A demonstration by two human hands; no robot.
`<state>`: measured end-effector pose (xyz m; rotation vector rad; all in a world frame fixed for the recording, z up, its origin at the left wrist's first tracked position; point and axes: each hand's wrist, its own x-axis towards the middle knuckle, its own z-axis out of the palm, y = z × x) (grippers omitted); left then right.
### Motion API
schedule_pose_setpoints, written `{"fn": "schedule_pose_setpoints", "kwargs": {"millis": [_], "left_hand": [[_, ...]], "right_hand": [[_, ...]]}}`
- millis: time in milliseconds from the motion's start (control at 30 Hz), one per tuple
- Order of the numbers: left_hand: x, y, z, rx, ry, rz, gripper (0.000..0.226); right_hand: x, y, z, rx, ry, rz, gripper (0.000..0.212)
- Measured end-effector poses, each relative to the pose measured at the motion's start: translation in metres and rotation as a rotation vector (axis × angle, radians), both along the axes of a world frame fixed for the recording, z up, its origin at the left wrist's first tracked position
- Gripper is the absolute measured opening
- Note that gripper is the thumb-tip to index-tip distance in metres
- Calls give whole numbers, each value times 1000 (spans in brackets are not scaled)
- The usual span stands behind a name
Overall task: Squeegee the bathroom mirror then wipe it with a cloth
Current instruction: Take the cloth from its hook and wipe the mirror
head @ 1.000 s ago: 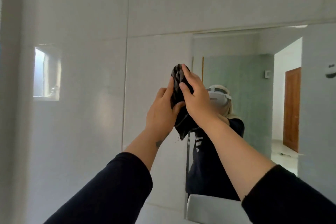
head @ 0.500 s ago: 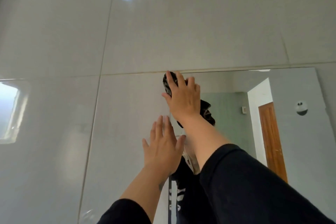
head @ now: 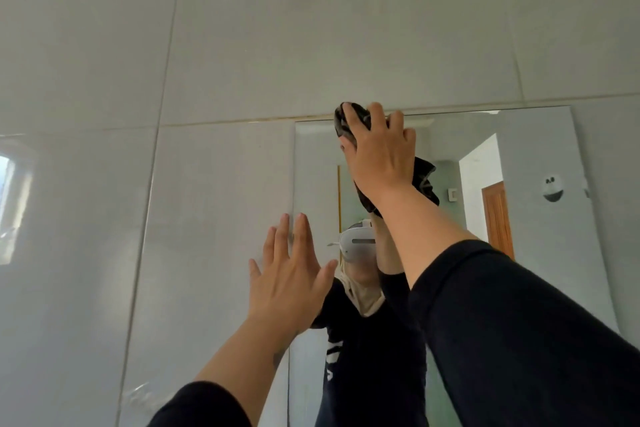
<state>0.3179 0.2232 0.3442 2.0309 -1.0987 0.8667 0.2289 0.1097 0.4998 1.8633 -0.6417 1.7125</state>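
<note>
Wall [head: 346, 28]: large pale glossy tiles, thin joints; a round light glare near the top.

Mirror [head: 540, 253]: frameless pane fixed flat on the wall, top edge just under a horizontal tile joint. It reflects the person in a dark top with a white headset, a wooden door and a green tiled surface.

Right arm: raised steeply, dark sleeve to mid-forearm, wrist bent toward the glass.

Right hand [head: 379, 159]: back toward the camera, fingers curled over the cloth and pinning it against the glass at the mirror's upper left corner.

Left arm: raised lower, dark sleeve pushed up the forearm.

Left hand [head: 289, 282]: empty, fingers spread and pointing up, palm toward the wall by the mirror's left edge; contact with the surface cannot be told.

Cloth [head: 348, 123]: dark, bunched under the right hand; a fold pokes above the fingers at the mirror's top edge and a loose end hangs below the wrist.

Change from one second ago: both hands gripped the cloth together lower down at the left edge; the left hand has since let go and the right has carried the cloth up to the top edge.
</note>
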Motion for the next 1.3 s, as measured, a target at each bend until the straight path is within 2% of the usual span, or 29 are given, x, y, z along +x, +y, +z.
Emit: {"fn": "schedule_pose_setpoints", "kwargs": {"millis": [367, 667, 933, 1300], "left_hand": [[8, -12, -7, -80, 10, -31, 92], [10, -13, -8, -119, -3, -31, 93], [12, -11, -9, -140, -5, -62, 93], [14, 3, 0, -155, 21, -151, 87]], "right_hand": [[-114, -84, 8, 149, -221, -88, 49], [-165, -128, -20, 280, -411, -144, 51], [-143, -109, -53, 371, -535, -92, 48], [-36, -26, -51, 211, -301, 1, 49]]}}
